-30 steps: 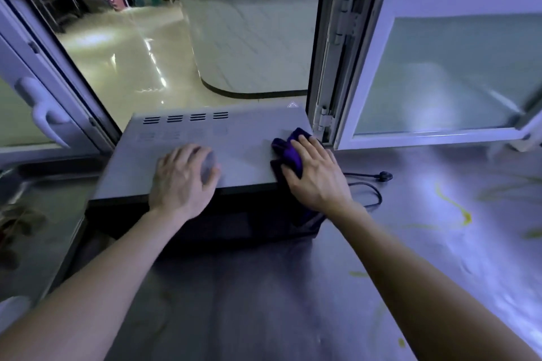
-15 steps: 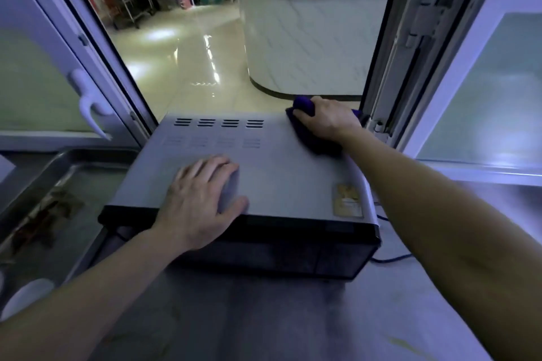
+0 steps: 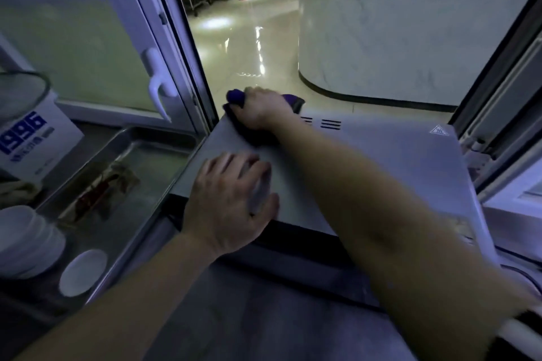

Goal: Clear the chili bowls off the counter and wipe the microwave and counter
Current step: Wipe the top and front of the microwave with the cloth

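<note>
Desk: the steel surface nearest to me, in front of the microwave. I judge it is not yet wiped.
Bowls: a stack of white bowls at the near left, with a small white dish just beside it. They look ceramic, so I expect them to be fragile and the stack rather heavy. I would lift it from under the lowest bowl with both hands.
Left hand: lies flat on the microwave top near its front left corner, fingers straight and a little spread. It holds nothing and, I think, steadies the machine.
Microwave: stands on the desk before the open window. Its grey top is stiff and smooth. I judge the machine heavy, not likely to slide.
Right hand: reaches across to the far left corner of the top, fingers curled over the cloth and pressing it down.
Cloth: purple and soft, bunched under the palm. It may fold or slip, so it is better kept gathered in the palm. The vent slots near it could catch an edge.
Window: open behind the microwave, so a loose cloth could fall out there.
</note>
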{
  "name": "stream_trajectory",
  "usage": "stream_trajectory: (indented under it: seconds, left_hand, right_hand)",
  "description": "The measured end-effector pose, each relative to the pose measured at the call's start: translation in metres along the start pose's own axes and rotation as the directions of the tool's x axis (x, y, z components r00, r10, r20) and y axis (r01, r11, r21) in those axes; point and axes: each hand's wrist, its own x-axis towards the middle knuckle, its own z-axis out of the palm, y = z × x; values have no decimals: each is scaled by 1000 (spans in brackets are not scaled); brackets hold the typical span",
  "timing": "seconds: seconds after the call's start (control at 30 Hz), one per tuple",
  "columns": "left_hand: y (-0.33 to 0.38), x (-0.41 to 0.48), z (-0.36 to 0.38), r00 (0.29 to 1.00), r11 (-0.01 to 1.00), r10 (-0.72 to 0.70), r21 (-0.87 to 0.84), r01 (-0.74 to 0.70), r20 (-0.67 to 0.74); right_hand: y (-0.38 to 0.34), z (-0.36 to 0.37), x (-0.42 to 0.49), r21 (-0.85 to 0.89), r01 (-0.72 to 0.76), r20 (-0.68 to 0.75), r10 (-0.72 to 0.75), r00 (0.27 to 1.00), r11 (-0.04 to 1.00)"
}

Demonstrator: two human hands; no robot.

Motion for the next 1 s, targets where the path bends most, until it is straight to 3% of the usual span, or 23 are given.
stream_trajectory:
  seconds: [0.13, 0.33, 0.4, 0.47, 0.63, 0.77, 0.87, 1.0]
  left_hand:
    - [-3, 0, -1, 1000, 1000, 14, 19, -14, 7]
    - [0, -2, -1, 999, 999, 19, -28, -20, -40]
    - [1, -2, -1, 999, 999, 16, -40, -18, -49]
    - [1, -1, -1, 999, 999, 17, -39, -18, -44]
    - [1, 2, -4, 1000, 1000, 15, -5, -15, -15]
    - [-3, 0, -1, 1000, 999, 23, 25, -23, 1]
    - [-3, 0, -2, 1000, 999, 31, 19, -31, -5]
    - [-3, 0, -2, 999, 999, 30, -19, -31, -19]
  right_hand:
    - [-8, 5, -1, 38, 22, -2, -22, 1000, 999]
    - [155, -44, -133, 38, -183, -42, 184, 982, 982]
    - [176, -51, -151, 25, -233, -57, 235, 970, 972]
    - [158, -45, -130, 39, -208, -38, 210, 977, 977]
    - [28, -9, -13, 92, 61, 13, -62, 998, 994]
    - [-12, 5, 11, 78, 74, 8, -75, 997, 994]
    - [39, -8, -31, 89, 29, -26, -26, 999, 996]
    - [164, -41, -131, 84, -179, -54, 184, 981, 980]
